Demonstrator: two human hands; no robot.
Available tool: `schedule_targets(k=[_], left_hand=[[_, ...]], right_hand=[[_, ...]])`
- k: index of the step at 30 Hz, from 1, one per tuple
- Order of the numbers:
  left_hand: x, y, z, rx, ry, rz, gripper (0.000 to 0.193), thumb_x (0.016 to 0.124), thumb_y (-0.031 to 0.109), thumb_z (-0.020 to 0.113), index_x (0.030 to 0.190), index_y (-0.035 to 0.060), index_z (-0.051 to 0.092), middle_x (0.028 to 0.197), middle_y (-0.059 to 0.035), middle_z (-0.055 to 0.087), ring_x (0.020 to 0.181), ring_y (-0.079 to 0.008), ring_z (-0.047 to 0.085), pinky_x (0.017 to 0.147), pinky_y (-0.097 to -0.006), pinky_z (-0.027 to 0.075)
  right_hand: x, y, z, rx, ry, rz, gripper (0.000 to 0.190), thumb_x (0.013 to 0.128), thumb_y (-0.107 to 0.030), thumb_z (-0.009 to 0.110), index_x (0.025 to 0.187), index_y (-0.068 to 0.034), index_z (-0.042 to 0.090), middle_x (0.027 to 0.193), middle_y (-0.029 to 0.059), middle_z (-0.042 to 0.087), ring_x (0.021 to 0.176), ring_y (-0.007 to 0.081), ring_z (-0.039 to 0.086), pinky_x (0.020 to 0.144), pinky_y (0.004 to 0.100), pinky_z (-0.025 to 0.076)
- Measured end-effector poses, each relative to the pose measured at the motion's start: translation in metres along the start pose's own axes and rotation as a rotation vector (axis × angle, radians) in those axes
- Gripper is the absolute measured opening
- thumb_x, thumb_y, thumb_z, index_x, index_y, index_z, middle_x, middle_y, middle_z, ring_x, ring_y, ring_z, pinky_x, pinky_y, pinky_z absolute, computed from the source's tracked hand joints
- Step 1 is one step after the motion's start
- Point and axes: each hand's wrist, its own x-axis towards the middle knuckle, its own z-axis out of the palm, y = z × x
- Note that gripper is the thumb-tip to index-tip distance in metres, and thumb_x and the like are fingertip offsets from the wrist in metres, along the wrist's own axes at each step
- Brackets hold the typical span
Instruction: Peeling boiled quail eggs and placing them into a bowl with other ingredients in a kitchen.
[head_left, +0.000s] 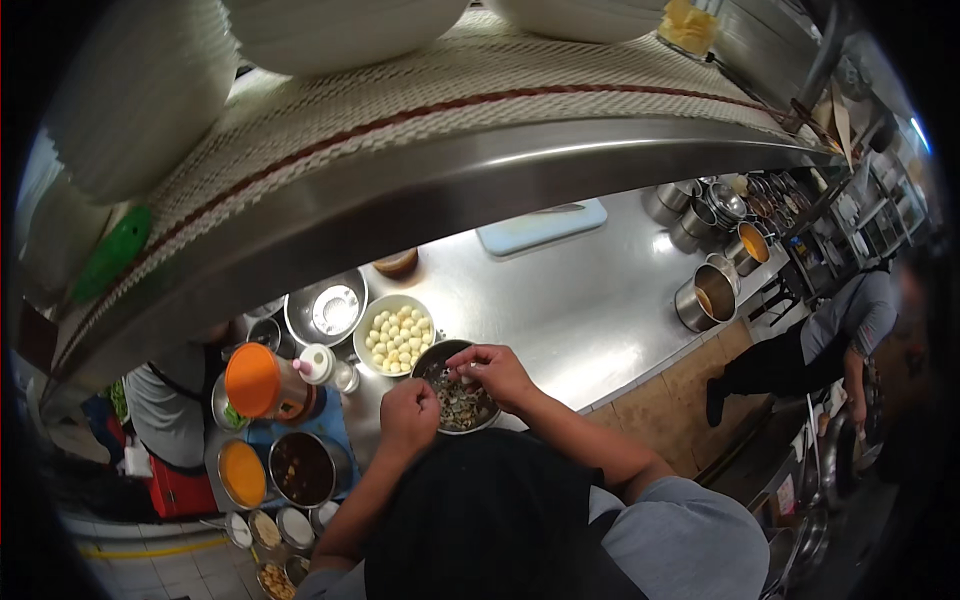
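Observation:
Over a metal bowl (459, 409) of speckled eggshell fragments, both my hands work close together. My right hand (495, 379) bends over the bowl's right side, and its fingertips pinch a small pale thing, which looks like a small peeled egg (468, 376). Curled at the bowl's left rim is my left hand (409, 414); its fingertips are hidden, so I cannot tell whether it holds anything. Just beyond the metal bowl stands a white bowl (358, 343) heaped with small peeled eggs (397, 339), probably quail eggs.
A metal shelf edge (450, 161) crosses above the steel counter (540, 300). Left stand an orange-lidded container (253, 381), a squeeze bottle (319, 364) and a pot of dark liquid (304, 469). A blue cutting board (544, 227) bears a knife. Pots (697, 307) stand right; a person (840, 322) works beyond.

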Motion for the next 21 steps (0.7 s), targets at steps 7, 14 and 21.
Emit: schedule_targets(k=[7, 14, 21], left_hand=[[0.007, 0.007, 0.01, 0.005, 0.028, 0.198, 0.028, 0.079, 0.011, 0.084, 0.103, 0.0037, 0.071, 0.09, -0.0116, 0.068, 0.071, -0.023, 0.064, 0.064, -0.0346, 0.052], [0.014, 0.015, 0.009, -0.075, -0.034, 0.116, 0.029, 0.083, 0.005, 0.08, 0.111, 0.0029, 0.076, 0.094, -0.0113, 0.068, 0.076, -0.0216, 0.067, 0.067, -0.0325, 0.055], [0.011, 0.002, 0.01, -0.351, 0.0, -0.197, 0.021, 0.086, 0.004, 0.076, 0.107, 0.0018, 0.074, 0.089, -0.0092, 0.069, 0.075, -0.0171, 0.066, 0.067, -0.027, 0.054]], right_hand=[[0.003, 0.012, 0.014, -0.122, 0.077, -0.112, 0.026, 0.102, -0.012, 0.066, 0.125, 0.001, 0.07, 0.108, 0.01, 0.076, 0.09, 0.0136, 0.071, 0.08, 0.0287, 0.059], [0.008, 0.015, 0.008, -0.405, 0.06, -0.281, 0.035, 0.106, -0.007, 0.058, 0.14, 0.001, 0.06, 0.123, 0.0117, 0.071, 0.103, 0.0117, 0.069, 0.089, 0.0289, 0.058], [0.007, 0.013, 0.011, -0.013, -0.075, -0.187, 0.033, 0.104, -0.004, 0.054, 0.135, 0.001, 0.061, 0.122, 0.0092, 0.068, 0.107, 0.0178, 0.069, 0.091, 0.0348, 0.059]])
